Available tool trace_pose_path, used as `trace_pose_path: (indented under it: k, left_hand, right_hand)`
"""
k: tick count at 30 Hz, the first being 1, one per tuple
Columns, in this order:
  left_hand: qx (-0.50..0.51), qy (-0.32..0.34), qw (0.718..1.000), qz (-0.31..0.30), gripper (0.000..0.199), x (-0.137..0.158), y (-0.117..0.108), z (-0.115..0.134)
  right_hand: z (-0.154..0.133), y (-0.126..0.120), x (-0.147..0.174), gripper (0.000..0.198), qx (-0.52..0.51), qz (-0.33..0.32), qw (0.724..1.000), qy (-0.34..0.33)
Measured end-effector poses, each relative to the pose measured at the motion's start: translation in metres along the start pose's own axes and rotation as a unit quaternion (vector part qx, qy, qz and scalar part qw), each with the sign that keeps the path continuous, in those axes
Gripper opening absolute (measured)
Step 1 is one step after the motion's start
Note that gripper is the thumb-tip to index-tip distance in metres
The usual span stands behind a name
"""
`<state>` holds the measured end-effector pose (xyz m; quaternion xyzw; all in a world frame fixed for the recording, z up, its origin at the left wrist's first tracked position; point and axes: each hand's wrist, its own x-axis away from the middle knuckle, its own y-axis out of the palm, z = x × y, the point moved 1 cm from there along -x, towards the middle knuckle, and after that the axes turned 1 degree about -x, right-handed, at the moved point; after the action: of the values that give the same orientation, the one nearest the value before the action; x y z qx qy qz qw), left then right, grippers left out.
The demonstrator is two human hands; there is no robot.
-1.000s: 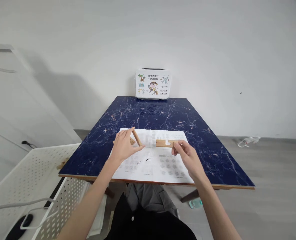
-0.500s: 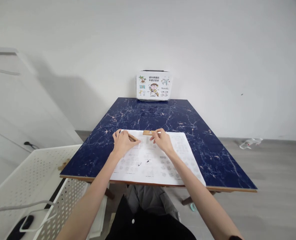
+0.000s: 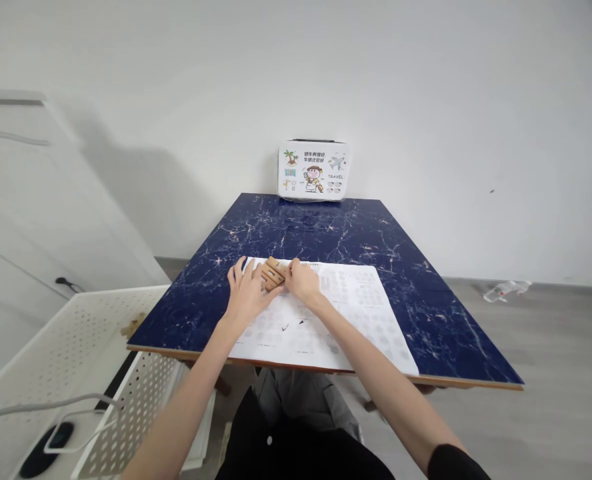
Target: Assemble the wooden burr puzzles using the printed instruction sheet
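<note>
Pieces of wood [image 3: 273,272] lie between the two hands [image 3: 247,289] [image 3: 303,283], gripped by both.

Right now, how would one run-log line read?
left hand: at wood pieces | right hand: at pieces' right end | paper: under pieces | case: far edge of table

A marbled table [image 3: 361,230], cartoon-printed case [image 3: 313,171] and plain walls [image 3: 416,133] suggest a home.

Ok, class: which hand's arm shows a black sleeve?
The right hand: a black sleeve shows on its arm; the left forearm looks bare.
</note>
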<state>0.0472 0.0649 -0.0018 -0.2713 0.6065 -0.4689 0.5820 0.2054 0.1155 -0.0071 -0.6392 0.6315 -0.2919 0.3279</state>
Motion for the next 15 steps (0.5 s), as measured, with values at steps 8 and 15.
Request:
trace_pose_path:
  k: [8,15]
  left_hand:
    - [0.148,-0.019,0.985,0.09,0.029,0.059,-0.034,-0.002]
    - [0.304,-0.166,0.938,-0.013,0.028,0.087,-0.048,-0.023]
  right_hand:
    - [0.034,-0.036,0.048,0.015,-0.042,-0.015,0.997,-0.07]
    - [0.117,-0.076,0.126,0.032,-0.198,0.02,0.978,-0.054]
